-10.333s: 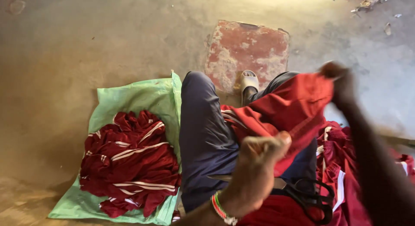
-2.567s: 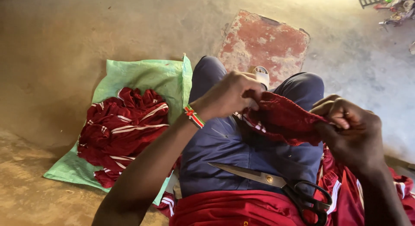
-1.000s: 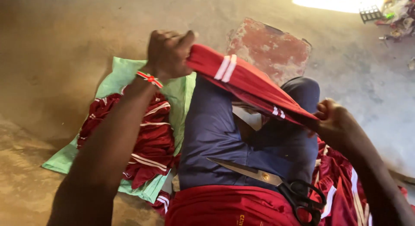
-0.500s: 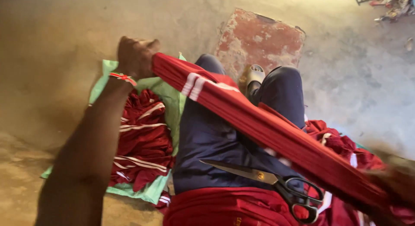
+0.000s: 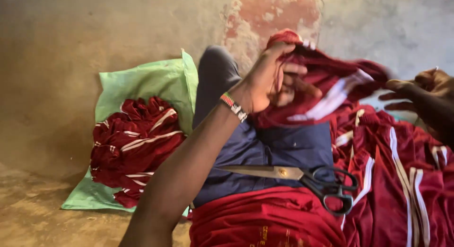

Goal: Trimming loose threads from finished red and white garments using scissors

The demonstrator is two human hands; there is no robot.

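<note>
**A:** From the head camera, what has the left hand [image 5: 272,81] got?

**B:** It is closed around a bunched-up dark red garment piece with white stripes [image 5: 326,81], lifted above the lap, out toward the far side of the scene. The fingers are curled into the cloth near its upper end. A beaded wristband [image 5: 234,106] sits on that wrist.

**A:** And the right hand [image 5: 418,88]?

**B:** At the right edge, fingers spread and apart, just beside the trailing end of the same cloth. It is blurred, so I cannot tell whether it touches the fabric.

**A:** How would that cloth handle?

**B:** By the look of it, light, limp and a bit slick, like sportswear fabric. It sags and folds wherever it is unsupported, so a grip on an edge or the striped seam would hold better than a grip on the loose middle.

**A:** What else is around?

**B:** Black-handled scissors [image 5: 302,178] lie on the lap across the blue trousers [image 5: 265,143], blades pointing left. More red striped fabric [image 5: 402,181] is heaped near on the right. On the left, a pile of red striped pieces [image 5: 132,147] rests on a pale green sack [image 5: 151,81] on the concrete floor [image 5: 71,48]. A worn reddish slab [image 5: 276,15] lies at the far side.
</note>
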